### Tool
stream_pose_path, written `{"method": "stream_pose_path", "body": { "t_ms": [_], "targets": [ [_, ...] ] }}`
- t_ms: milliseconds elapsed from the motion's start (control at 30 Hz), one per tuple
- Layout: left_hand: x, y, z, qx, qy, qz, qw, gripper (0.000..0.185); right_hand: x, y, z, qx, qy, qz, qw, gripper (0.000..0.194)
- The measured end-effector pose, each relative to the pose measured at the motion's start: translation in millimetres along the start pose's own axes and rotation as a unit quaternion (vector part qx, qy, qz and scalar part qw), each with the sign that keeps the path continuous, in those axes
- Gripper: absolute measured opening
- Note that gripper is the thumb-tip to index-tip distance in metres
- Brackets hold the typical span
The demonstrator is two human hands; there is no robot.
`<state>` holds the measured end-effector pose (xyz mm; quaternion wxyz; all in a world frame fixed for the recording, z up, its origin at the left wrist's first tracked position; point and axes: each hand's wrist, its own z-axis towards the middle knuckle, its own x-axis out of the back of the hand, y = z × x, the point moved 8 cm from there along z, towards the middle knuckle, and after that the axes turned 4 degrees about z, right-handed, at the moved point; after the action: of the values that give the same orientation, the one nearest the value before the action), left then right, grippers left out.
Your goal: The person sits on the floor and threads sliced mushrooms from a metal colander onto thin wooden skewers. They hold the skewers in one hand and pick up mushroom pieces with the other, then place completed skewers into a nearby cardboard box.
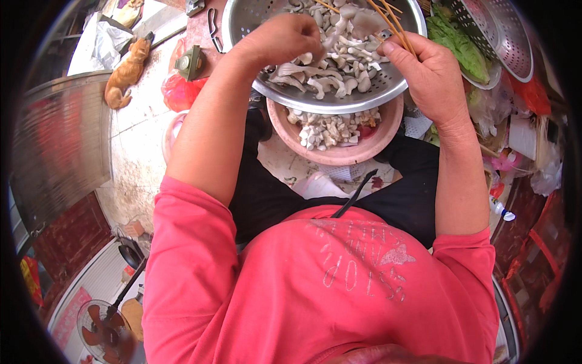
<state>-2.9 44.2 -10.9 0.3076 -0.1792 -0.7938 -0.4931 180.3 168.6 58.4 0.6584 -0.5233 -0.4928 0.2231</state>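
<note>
A large metal colander in front of me holds grey oyster mushrooms. Over its left half my left hand has its fingers curled down close to the mushrooms. Its fingertips are partly hidden, so whether it grips a piece is unclear. My right hand, at the colander's right rim, pinches several thin bamboo skewers between thumb and fingers. Close by the skewers is a broad mushroom cap; whether it is threaded on one I cannot tell. Beneath the colander, a pink basin contains pale mushroom pieces.
A second metal colander leans at the upper right over green lettuce. Plastic bags clutter the right side. Left are a red plastic bag, a green device and a brown dog on the floor. A fan stands lower left.
</note>
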Motion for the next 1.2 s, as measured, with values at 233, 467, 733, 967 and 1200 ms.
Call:
{"method": "stream_pose_path", "body": {
  "t_ms": [233,467,733,967,1200],
  "targets": [
    [23,-10,-7,0.076,0.121,-0.534,0.833,0.043,0,-3,1,0.020,0.034,-0.022,0.999,0.027],
    [32,-40,4,0.019,0.171,-0.614,0.770,0.039,-6,-10,1,0.053,0.030,-0.006,0.998,0.025],
    [34,-23,1,0.012,0.196,-0.640,0.743,0.027,2,-1,3,0.039,0.049,0.002,0.998,0.025],
    [42,-30,-6,0.013,0.258,-0.678,0.688,0.041,3,-4,1,0.030,0.048,-0.028,0.998,0.026],
    [51,-30,-11,-0.014,0.346,-0.662,0.665,0.039,0,-2,1,0.029,0.044,-0.011,0.999,0.025]
  ]
}}
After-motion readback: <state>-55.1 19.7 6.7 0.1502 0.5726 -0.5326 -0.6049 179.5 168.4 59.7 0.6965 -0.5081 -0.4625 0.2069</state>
